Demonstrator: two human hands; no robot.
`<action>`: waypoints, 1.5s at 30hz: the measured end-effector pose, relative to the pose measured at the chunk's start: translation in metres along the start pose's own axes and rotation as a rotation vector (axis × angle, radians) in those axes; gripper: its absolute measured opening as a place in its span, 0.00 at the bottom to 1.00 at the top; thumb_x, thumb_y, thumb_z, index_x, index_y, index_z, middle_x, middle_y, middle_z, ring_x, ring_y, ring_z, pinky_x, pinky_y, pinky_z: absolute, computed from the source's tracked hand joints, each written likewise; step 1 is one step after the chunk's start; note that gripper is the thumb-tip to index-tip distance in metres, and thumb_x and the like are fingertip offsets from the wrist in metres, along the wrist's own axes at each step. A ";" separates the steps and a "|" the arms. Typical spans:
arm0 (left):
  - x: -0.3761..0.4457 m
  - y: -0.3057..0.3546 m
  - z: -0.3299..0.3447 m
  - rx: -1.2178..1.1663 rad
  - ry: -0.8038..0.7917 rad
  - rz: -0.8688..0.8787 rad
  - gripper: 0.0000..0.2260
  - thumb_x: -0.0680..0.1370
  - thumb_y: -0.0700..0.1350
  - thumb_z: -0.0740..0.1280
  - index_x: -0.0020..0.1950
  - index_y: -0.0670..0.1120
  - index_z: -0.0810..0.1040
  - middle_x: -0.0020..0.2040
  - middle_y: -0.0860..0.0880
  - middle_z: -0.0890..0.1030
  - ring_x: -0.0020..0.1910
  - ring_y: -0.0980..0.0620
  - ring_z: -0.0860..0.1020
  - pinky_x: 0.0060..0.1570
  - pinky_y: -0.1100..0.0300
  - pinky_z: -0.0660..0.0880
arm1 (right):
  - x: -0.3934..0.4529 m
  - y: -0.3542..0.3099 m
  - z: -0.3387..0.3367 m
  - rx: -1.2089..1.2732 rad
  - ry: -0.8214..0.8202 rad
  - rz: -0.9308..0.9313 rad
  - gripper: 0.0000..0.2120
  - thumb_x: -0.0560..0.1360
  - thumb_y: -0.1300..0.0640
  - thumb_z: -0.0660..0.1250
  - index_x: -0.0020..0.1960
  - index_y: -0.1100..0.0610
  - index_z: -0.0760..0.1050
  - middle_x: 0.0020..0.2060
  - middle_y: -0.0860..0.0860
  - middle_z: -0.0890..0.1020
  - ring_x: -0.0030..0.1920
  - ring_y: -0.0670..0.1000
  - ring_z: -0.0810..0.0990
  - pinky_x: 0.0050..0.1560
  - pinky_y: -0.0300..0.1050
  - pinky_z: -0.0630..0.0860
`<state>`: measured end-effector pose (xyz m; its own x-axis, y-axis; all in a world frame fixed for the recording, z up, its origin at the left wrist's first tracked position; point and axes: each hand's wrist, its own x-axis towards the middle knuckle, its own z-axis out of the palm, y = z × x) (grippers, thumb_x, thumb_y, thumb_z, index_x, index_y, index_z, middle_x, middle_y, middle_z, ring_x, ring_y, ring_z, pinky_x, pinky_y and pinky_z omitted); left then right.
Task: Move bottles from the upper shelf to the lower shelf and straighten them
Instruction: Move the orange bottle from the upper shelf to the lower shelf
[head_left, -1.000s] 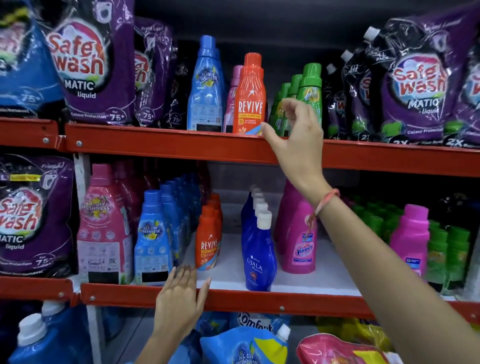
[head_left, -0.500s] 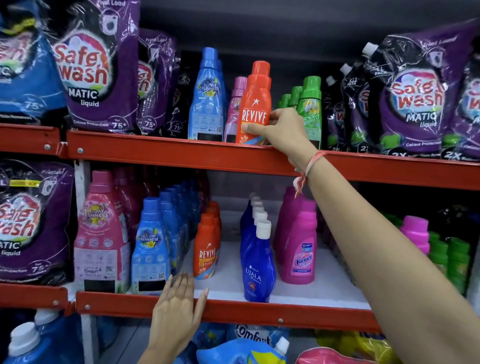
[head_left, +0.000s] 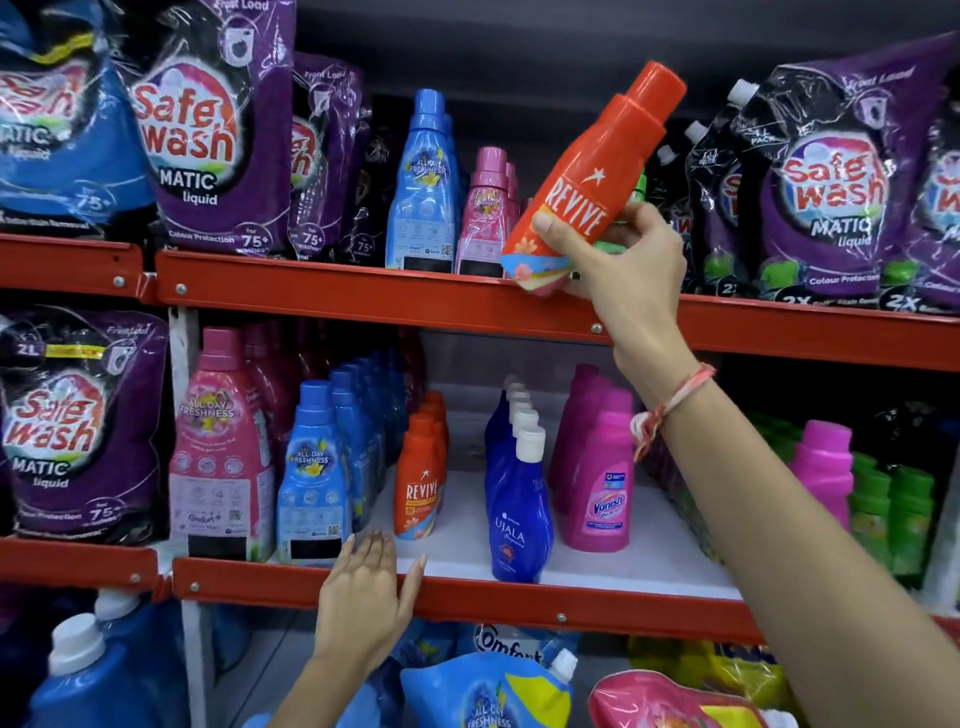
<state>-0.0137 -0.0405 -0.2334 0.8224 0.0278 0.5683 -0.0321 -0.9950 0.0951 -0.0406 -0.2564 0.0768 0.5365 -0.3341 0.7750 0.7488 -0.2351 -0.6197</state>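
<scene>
Nearest the camera, the left hand (head_left: 366, 597) lay flat with fingers spread on the red front lip of the lower shelf (head_left: 519, 605), holding nothing, just in front of the blue All Day Freshness bottles (head_left: 311, 478). Higher and a little farther off, the right hand (head_left: 621, 254) was wrapped around the lower body of an orange Revive bottle (head_left: 587, 187), thumb across the label and fingers behind it. The bottle was tilted with its cap up and to the right, its base at the front edge of the upper shelf (head_left: 337, 291); whether it was fully clear of the shelf could not be told.

It looked like a small, stiff plastic bottle, probably full and so moderately weighty, with a smooth surface that might slip. Holding it around the wider lower body seemed sounder than taking it by the narrow neck.

On the lower shelf a row of matching Revive bottles (head_left: 421, 483) stood beside the Ujala bottles (head_left: 517, 499), the likely destination. Farther back on the upper shelf stood blue and pink softener bottles (head_left: 483, 213).
</scene>
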 end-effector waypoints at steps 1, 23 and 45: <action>0.000 0.000 -0.001 0.001 0.001 0.002 0.38 0.81 0.62 0.43 0.51 0.35 0.83 0.49 0.40 0.85 0.52 0.45 0.83 0.60 0.50 0.74 | -0.008 0.003 -0.004 0.015 -0.012 0.017 0.35 0.52 0.34 0.80 0.51 0.52 0.78 0.46 0.49 0.86 0.47 0.50 0.86 0.48 0.56 0.83; 0.008 -0.014 0.005 0.019 -0.017 0.175 0.48 0.67 0.78 0.48 0.51 0.38 0.84 0.47 0.44 0.86 0.48 0.49 0.84 0.50 0.52 0.79 | -0.174 0.114 0.050 -0.360 -0.358 0.333 0.25 0.63 0.48 0.79 0.55 0.55 0.74 0.50 0.51 0.85 0.50 0.52 0.83 0.49 0.47 0.78; 0.012 -0.020 0.011 -0.007 -0.080 0.173 0.48 0.69 0.78 0.48 0.57 0.36 0.81 0.54 0.41 0.84 0.56 0.46 0.81 0.65 0.55 0.61 | -0.201 0.165 0.077 -0.529 -0.459 0.392 0.27 0.64 0.44 0.78 0.55 0.56 0.72 0.52 0.54 0.84 0.53 0.57 0.83 0.54 0.53 0.80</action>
<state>0.0030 -0.0211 -0.2377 0.8466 -0.1515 0.5102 -0.1807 -0.9835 0.0079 0.0051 -0.1579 -0.1715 0.9148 -0.1000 0.3912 0.2509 -0.6184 -0.7447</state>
